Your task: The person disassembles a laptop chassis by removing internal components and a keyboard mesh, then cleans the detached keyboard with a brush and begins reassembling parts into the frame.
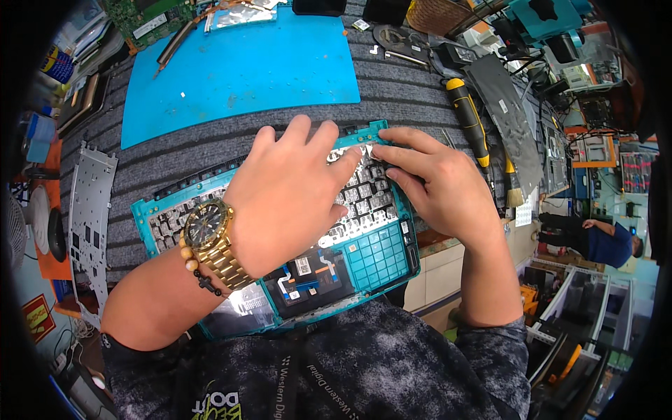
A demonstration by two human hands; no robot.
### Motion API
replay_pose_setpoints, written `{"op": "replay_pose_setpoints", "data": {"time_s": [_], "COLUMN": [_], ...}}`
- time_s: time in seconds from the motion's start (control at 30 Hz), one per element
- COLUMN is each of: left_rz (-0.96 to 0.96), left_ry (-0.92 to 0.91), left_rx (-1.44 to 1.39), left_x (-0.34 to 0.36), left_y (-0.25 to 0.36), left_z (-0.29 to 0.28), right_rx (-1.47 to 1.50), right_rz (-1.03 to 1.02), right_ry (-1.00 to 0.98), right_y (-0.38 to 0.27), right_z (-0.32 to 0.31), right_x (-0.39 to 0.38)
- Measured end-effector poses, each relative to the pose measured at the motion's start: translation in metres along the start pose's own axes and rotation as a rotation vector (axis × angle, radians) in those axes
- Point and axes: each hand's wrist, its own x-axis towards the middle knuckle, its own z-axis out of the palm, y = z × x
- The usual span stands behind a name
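A teal laptop top case (381, 269) lies inner side up at the bench's near edge, tilted, by my body. The silvery back of its keyboard (364, 199) shows in it, with the touchpad's underside (301, 287) nearer me. My left hand (280, 192), with a gold watch (208, 234) on its wrist, reaches across and covers much of the keyboard. Its fingers are apart, the index finger on the keyboard's far right part. My right hand (444, 182) is at the case's far right corner, fingers stretched and touching the keyboard edge. Nothing held shows in either hand.
Beyond the case lies a blue mat (245, 66) with tweezers (173, 47). A yellow-black screwdriver (467, 119), a brush (513, 185) and a dark sheet (502, 105) lie right. A perforated metal plate (91, 217) stands left. Another person (602, 238) is far right.
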Motion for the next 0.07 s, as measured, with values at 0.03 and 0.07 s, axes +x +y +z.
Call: {"op": "replay_pose_setpoints", "data": {"time_s": [0.03, 0.07], "left_rz": [0.0, 0.001], "left_ry": [-0.005, -0.009], "left_rx": [0.007, 0.014], "left_x": [0.0001, 0.0003], "left_y": [-0.0004, -0.0004], "left_z": [-0.0001, 0.0], "right_rx": [0.002, 0.002], "right_rz": [0.005, 0.006], "right_ry": [-0.013, -0.014], "right_y": [-0.0009, -0.0006], "right_z": [-0.002, -0.0019], "right_x": [0.0013, 0.0013]}}
